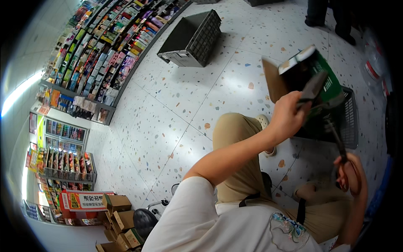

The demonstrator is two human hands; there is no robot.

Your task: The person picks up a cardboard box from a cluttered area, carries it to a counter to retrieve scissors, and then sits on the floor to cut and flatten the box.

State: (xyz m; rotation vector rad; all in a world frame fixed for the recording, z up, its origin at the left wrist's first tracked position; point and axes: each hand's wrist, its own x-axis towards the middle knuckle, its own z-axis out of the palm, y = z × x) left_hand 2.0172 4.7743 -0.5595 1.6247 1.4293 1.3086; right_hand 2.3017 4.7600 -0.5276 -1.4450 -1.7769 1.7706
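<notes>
My left hand (288, 115) grips a dark, flat packet (315, 86), blurred so that its kind is unclear. It is held above an open cardboard box (332, 77) with a green printed side and raised flaps. In my right hand (354, 171) is a pair of scissors (343, 157) with orange-brown loop handles; its blades point up toward the packet. Whether the blades touch anything is blurred. Under and beside the box stands a grey slotted plastic basket (352, 119).
A grey plastic crate (204, 44) stands on the speckled floor (176, 132). Stocked shelves (110, 47) line the left. Cardboard boxes (121, 220) and a black stool seat (144, 222) are at lower left. Another person's legs (341, 19) and wrapped bottles (373, 67) are at upper right.
</notes>
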